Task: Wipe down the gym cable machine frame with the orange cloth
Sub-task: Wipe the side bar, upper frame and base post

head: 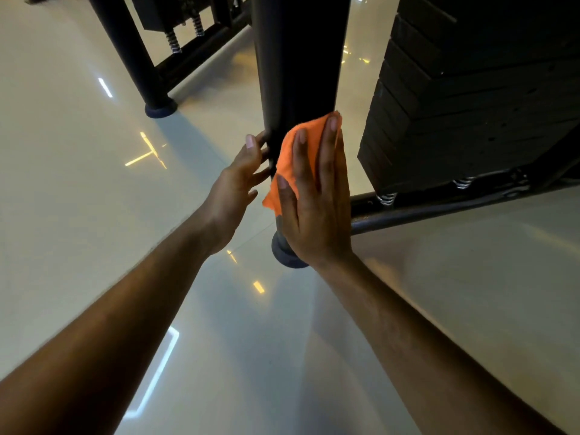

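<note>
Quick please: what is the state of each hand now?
Left hand: open, fingers touching the black post.
Right hand: open, straight fingers pressing the orange cloth against the post.

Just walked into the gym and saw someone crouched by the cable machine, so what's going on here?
A person is wiping the machine's black upright post. The right hand presses an orange cloth flat against the lower part of the post, fingers straight. The left hand touches the post's other side with loose fingers. The weight stack stands to the right, and the post's rubber foot sits on the glossy floor.
</note>
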Available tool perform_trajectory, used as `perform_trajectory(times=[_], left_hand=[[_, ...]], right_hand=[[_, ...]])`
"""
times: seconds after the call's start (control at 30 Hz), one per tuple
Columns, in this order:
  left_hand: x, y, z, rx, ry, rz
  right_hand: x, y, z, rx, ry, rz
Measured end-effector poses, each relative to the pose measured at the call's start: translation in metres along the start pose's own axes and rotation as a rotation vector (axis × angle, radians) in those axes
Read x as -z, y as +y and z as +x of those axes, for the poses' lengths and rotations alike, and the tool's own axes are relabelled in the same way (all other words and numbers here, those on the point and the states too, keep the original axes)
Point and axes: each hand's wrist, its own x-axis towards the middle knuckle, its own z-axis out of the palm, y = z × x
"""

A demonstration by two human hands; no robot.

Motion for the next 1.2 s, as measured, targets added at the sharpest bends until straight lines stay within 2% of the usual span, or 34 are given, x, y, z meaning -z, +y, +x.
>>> perform_trajectory(times=[0.17,0.3,0.37,0.5,0.6,0.67,0.77,0.8,0.9,0.97,1.07,1.13,1.2], left_hand=[[-0.006,-0.013,-0.001,-0.028,-0.004,0.003],[-0.005,-0.019,0.003,-0.048,-0.020,-0.016],[-0.006,-0.023,0.004,-0.066,-0.014,-0.012],[-0.017,-0.042,0.006,-0.046,0.010,-0.033],[-0.023,-0.059,0.010,-0.029,0.002,-0.053],[-0.026,-0.069,0.012,-0.044,-0.010,-0.062],[-0.032,-0.080,0.013,-0.106,0.020,-0.047],[-0.036,-0.082,0.013,-0.110,0.039,-0.050],[-0.045,-0.087,0.010,-0.075,0.069,-0.066],[-0.048,-0.090,0.007,-0.045,0.075,-0.075],[-0.048,-0.089,0.005,-0.012,0.080,-0.087],[-0.046,-0.090,0.007,0.002,0.090,-0.079],[-0.046,-0.093,0.009,-0.005,0.097,-0.075]], right_hand=[[-0.007,0.013,-0.037,0.017,-0.148,-0.049],[-0.001,0.002,-0.002,0.022,-0.001,0.057],[-0.007,0.002,-0.008,-0.006,0.006,0.060],[-0.025,0.045,-0.080,0.010,-0.226,-0.050],[-0.021,0.067,-0.099,-0.010,-0.331,0.024],[-0.020,0.058,-0.089,-0.082,-0.281,0.142],[-0.032,0.030,-0.068,-0.351,-0.159,0.414],[-0.036,0.024,-0.066,-0.396,-0.147,0.435],[-0.037,0.037,-0.078,-0.317,-0.239,0.256],[-0.032,0.065,-0.090,-0.132,-0.327,0.061],[-0.022,0.108,-0.096,0.122,-0.367,-0.159],[-0.020,0.112,-0.096,0.085,-0.365,-0.141],[-0.026,0.092,-0.095,-0.125,-0.314,-0.034]])
